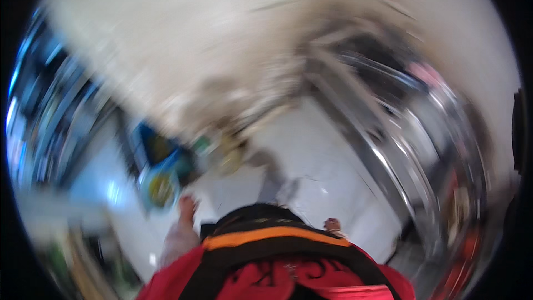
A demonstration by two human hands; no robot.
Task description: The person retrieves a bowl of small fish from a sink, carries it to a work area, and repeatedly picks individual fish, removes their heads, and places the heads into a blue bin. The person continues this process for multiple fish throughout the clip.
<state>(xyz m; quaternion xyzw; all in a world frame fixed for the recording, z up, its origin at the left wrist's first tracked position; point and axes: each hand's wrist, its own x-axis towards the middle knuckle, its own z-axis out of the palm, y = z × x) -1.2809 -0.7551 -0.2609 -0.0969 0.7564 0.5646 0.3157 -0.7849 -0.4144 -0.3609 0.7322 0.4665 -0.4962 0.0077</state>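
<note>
Both my hands are out of view. Before me is a shiny pale tiled floor [325, 162], strongly blurred. Two bare feet show past the front of my body, a left foot [188, 206] below a pale trouser leg [178, 239] and a right foot [332, 224]. Close to the left foot stands a round light-blue tub [143, 187] with something yellow in it. Behind it is a darker blue crate [143, 135], whose contents are too blurred to tell. A yellowish container [231, 160] stands to their right.
A long stainless-steel counter [387, 154] runs along the right, with blurred things on it. Ahead rises a beige wall [166, 41], stained low down. Blurred shelving [62, 104] stands at the left. My red top [266, 273] and a black-and-orange strap [275, 233] fill the bottom.
</note>
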